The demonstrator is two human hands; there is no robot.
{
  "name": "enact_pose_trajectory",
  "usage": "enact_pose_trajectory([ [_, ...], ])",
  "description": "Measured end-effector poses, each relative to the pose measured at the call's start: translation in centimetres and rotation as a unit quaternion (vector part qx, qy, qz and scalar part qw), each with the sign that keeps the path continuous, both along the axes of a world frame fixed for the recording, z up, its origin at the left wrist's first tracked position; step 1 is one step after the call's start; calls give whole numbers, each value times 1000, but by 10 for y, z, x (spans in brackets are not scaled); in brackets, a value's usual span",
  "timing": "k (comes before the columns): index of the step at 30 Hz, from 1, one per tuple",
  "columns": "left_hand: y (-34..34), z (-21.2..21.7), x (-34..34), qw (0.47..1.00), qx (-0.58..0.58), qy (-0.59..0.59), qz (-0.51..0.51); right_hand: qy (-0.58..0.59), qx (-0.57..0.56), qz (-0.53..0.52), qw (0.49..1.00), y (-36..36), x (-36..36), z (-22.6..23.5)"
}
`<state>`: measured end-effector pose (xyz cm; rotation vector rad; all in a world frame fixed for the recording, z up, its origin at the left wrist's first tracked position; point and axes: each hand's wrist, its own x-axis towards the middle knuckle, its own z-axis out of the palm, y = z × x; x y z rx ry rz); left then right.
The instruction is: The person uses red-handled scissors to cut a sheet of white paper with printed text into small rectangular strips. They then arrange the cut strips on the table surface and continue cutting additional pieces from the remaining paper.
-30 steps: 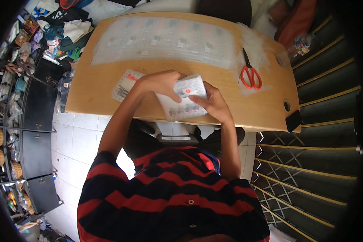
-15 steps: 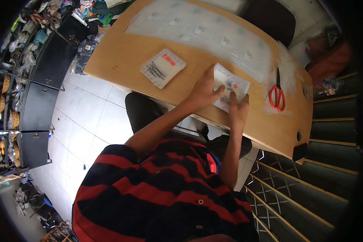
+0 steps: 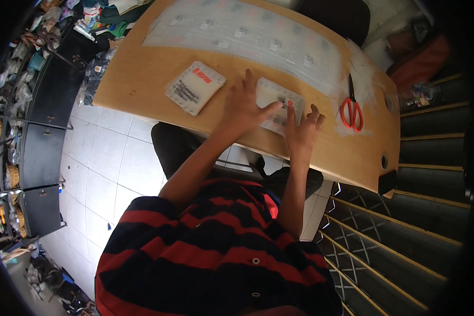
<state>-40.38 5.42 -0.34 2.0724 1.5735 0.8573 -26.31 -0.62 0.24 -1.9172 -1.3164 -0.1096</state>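
A stack of white printed plastic sheets [image 3: 270, 95] lies on the wooden table [image 3: 195, 124] in front of me. My left hand [image 3: 243, 105] is at its left side with fingers spread and thumb reaching over the top sheet. On its right side my right hand [image 3: 302, 131] hovers, fingers apart, thumb over the stack's edge. Neither hand grips anything. To the left lies a second stack of similar printed sheets [image 3: 196, 89], slightly fanned, with red and dark print on top.
Red-handled scissors [image 3: 351, 113] lie on the table's right part. A long translucent printed plastic sheet [image 3: 237, 37] covers the far side. Behind the table is a dark chair [image 3: 342, 18]. Black cabinets [image 3: 42, 150] stand at the left, and a metal gate [image 3: 384, 231] at the right.
Both hands have let go of the right-hand stack and their fingers have spread. The stack now rests flat on the table. The whole view has shifted slightly.
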Motion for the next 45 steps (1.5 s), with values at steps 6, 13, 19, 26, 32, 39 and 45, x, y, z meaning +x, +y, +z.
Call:
enact_pose_trajectory([
  [6, 16, 43, -97, 990, 2, 131, 52, 299, 20, 271, 915, -46, -52, 10],
  [13, 36, 31, -117, 957, -115, 264, 3, 486, -114, 342, 796, -54, -108, -2],
  [19, 39, 37, -111, 955, -143, 258, 10, 550, -119, 341, 753, -57, -112, -18],
  [26, -15, 40, -103, 952, -105, 285, -21, 771, -154, 264, 558, -64, -115, -29],
  [32, -66, 28, -94, 966, -30, 256, -33, 828, -127, 237, 492, -63, -122, -35],
  [39, -69, 52, -136, 985, -141, 24, -95, 690, -126, 275, 658, -62, -126, -35],
  [45, -37, 59, -166, 954, -204, -208, -76, 482, -59, 408, 773, -31, -111, -25],
])
